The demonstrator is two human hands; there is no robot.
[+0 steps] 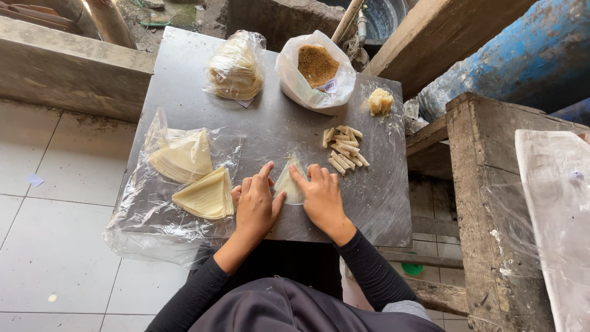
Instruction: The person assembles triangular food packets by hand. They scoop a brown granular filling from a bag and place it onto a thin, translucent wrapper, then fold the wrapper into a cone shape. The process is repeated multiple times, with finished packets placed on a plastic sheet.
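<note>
A triangular piece of thin pale wrapper (290, 182) lies on the steel table (184, 86) between my two hands. My left hand (256, 204) rests flat beside it, index finger touching its left edge. My right hand (321, 195) presses its fingertips on the wrapper's right edge. Neither hand grips anything. Just beyond the wrapper lies a small heap of rolled pale sticks (344, 148).
Two stacks of triangular wrappers (192, 174) sit on clear plastic at the left. At the back stand a bag of wrappers (236, 67), a bag of brown crumbs (316, 65) and a lump of pale filling (380, 101). Wooden beams (485, 203) rise at the right; tiled floor lies at the left.
</note>
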